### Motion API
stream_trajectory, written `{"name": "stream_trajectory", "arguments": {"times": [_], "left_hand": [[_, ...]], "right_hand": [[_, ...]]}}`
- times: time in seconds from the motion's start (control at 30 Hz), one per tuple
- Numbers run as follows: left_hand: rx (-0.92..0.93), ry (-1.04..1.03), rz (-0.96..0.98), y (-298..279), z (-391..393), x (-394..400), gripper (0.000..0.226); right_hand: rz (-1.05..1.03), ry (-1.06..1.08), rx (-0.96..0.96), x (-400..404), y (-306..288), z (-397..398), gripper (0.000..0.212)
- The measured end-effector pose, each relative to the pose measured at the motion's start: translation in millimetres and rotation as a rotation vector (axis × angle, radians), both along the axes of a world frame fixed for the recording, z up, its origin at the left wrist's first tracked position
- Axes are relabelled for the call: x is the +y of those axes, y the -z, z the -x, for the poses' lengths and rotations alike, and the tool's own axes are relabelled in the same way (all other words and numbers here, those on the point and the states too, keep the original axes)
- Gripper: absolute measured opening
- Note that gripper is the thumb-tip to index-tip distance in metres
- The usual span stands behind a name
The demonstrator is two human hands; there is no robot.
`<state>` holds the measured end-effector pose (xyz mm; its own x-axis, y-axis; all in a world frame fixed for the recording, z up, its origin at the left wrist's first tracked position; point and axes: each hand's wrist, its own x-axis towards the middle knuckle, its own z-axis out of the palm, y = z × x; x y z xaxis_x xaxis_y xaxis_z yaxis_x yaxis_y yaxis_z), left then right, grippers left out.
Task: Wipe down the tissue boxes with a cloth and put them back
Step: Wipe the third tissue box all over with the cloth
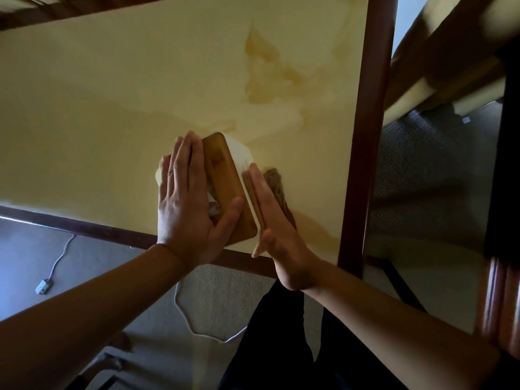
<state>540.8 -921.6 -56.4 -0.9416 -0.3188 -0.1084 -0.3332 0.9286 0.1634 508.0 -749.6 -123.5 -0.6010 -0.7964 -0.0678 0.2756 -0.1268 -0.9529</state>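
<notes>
A white tissue box with a wooden lid [225, 178] stands near the front edge of a yellow table [112, 122]. My left hand [188, 198] lies flat on the lid with straight fingers, its thumb across the near end, partly covering a tissue in the slot. My right hand [270, 218] presses a brownish cloth [277, 181] flat against the box's right side. Most of the cloth is hidden behind that hand; a corner pokes out below at the table edge.
The table has a dark wooden rim [365, 136] on the right and front. Below, a white cable [197, 330] and a plug [43, 287] lie on grey carpet. My dark-clothed legs [281, 347] stand at the table's edge. Wooden furniture [450, 52] sits right.
</notes>
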Motion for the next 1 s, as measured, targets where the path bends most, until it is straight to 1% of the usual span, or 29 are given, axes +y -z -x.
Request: {"name": "stream_trajectory", "arguments": {"times": [0.1,0.27,0.33,0.4,0.43,0.47,0.53,0.57,0.63,0.67,0.87,1.0], "left_hand": [[0.0,0.007,-0.001,1,0,-1,0.102],[0.007,0.004,-0.009,1,0,-1,0.103],[0.008,0.003,-0.007,0,0,0,0.102],[0.01,0.002,-0.004,0,0,0,0.102],[0.01,0.002,-0.002,-1,0,0,0.102],[0.01,0.002,0.0,-1,0,0,0.102],[0.005,-0.002,0.003,0,0,1,0.102],[0.001,-0.004,0.003,0,0,1,0.102],[-0.002,-0.003,0.001,0,0,0,0.103],[-0.003,-0.003,0.001,1,0,0,0.103],[0.005,-0.006,-0.001,0,0,0,0.103],[0.006,-0.004,0.007,0,1,0,0.103]], "right_hand": [[0.001,-0.014,-0.04,-13,3,16,0.104],[-0.021,-0.07,0.022,-57,5,65,0.103],[-0.065,-0.088,0.054,-74,1,85,0.103],[-0.131,-0.098,0.082,-84,-3,99,0.113],[-0.15,-0.109,0.081,-85,-4,102,0.115],[-0.151,-0.119,0.081,-83,-4,103,0.109],[-0.127,-0.116,0.083,-74,-2,94,0.08],[-0.111,-0.106,0.083,-67,-1,86,0.075],[-0.095,-0.088,0.056,-49,0,66,0.094],[-0.087,-0.082,0.027,-38,1,54,0.1],[-0.044,-0.085,-0.14,13,5,-16,0.096],[-0.031,-0.093,-0.178,8,2,-7,0.091]]}}
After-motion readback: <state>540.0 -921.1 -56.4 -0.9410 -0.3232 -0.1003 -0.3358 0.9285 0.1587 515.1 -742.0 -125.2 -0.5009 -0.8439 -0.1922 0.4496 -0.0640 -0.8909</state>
